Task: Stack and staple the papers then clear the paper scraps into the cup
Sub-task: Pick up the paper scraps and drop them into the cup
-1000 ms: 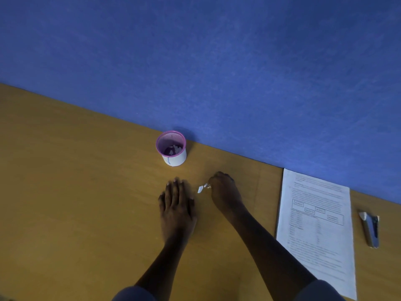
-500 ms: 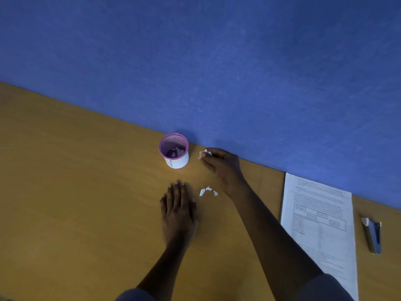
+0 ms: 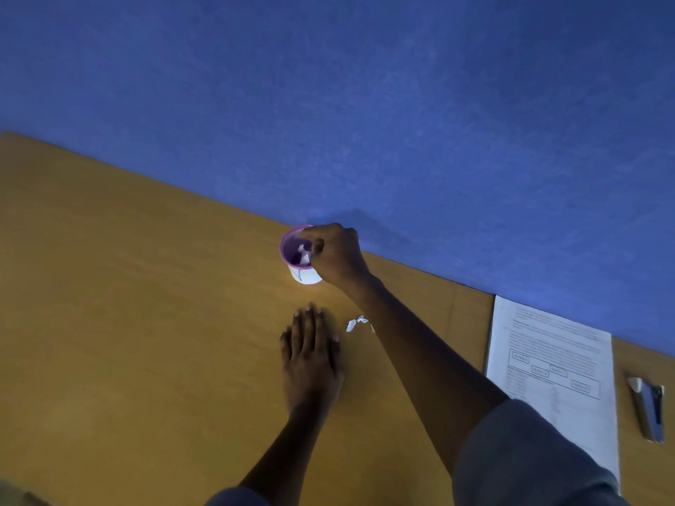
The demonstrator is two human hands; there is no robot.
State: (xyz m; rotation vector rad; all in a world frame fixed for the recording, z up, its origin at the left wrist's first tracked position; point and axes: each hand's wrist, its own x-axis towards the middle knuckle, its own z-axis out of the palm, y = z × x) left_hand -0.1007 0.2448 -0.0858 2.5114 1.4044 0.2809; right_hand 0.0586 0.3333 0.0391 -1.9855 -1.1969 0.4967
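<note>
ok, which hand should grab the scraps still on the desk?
Left. The left hand lies flat beside the scraps, free, while the right hand is up at the cup, its forearm partly over them.

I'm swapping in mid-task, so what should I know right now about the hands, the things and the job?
Right hand: fingers over the cup; whether they hold a scrap is unclear.
Left hand: flat on the table, holding nothing.
Papers lie stacked at the right, stapler beside them; no staple can be made out.
Done: some scraps in the cup.
Left: the scraps by the right forearm.
</note>
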